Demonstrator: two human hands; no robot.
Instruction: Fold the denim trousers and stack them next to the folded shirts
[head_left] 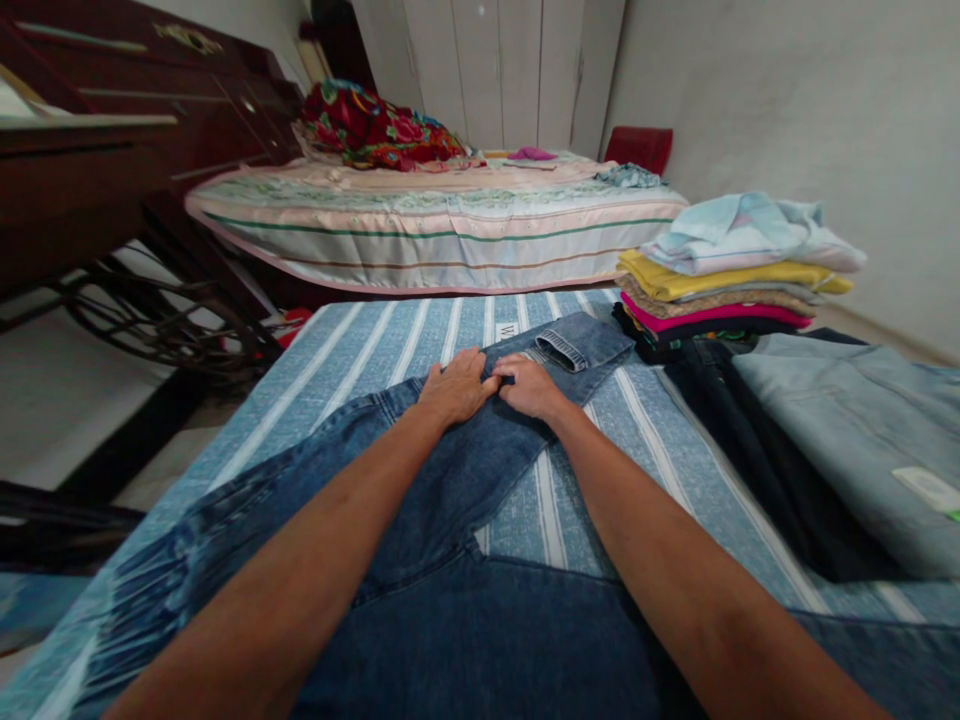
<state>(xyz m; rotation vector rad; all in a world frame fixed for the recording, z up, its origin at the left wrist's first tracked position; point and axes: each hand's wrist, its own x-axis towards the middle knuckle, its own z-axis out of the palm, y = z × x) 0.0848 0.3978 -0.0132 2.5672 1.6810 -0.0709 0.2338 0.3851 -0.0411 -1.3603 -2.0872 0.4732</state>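
Observation:
A pair of blue jeans (450,480) lies spread over a striped blue cover, one leg reaching away from me. The far end of that leg is turned back, so the cuff opening (561,352) shows. My left hand (456,388) rests on the far leg with its fingers stretched out along the denim. Close beside it, my right hand (529,388) has its fingers curled on the same leg, closed on the fabric. The thumbs nearly meet. The gathered elastic waist (142,610) is at the lower left, and my forearms hide part of the jeans.
On the right stands a stack of folded clothes (735,280), with light-blue jeans (862,430) and dark trousers (780,470) in front of it. A bed (450,240) with a red floral blanket (382,125) is beyond. A sewing-machine table (82,180) stands at left.

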